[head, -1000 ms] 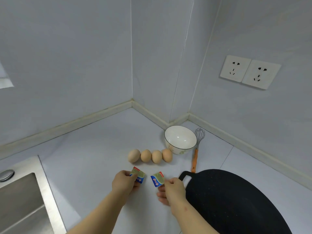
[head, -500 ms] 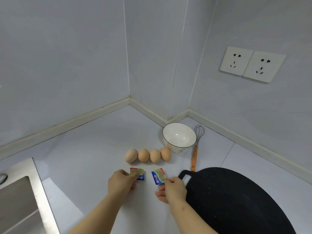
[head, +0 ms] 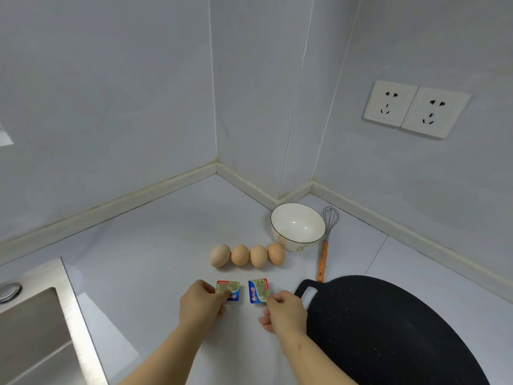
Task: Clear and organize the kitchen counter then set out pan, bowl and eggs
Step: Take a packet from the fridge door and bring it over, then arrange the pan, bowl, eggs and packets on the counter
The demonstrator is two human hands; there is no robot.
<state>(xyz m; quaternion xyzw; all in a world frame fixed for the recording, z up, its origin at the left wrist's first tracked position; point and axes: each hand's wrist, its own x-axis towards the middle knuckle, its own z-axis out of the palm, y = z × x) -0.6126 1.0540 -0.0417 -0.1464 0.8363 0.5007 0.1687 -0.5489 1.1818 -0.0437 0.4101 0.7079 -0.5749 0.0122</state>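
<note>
Several brown eggs (head: 248, 255) lie in a row on the white counter (head: 155, 245). Just right of them stands a white bowl (head: 297, 227), with an orange-handled whisk (head: 324, 245) beside it. A flat black pan (head: 388, 334) fills the near right, its handle loop toward the eggs. My left hand (head: 200, 304) pinches a small blue, green and red packet (head: 228, 290) lying on the counter. My right hand (head: 286, 311) pinches a second such packet (head: 258, 290) next to it.
A steel sink (head: 36, 329) with a round drain cap (head: 9, 291) sits at the near left. Two wall sockets (head: 416, 109) are on the right wall. The counter ends at tiled walls meeting in a corner behind the bowl.
Both packets have been lowered from a tilted, raised hold to lie nearly flat on the counter in front of the eggs. My hands stay on them.
</note>
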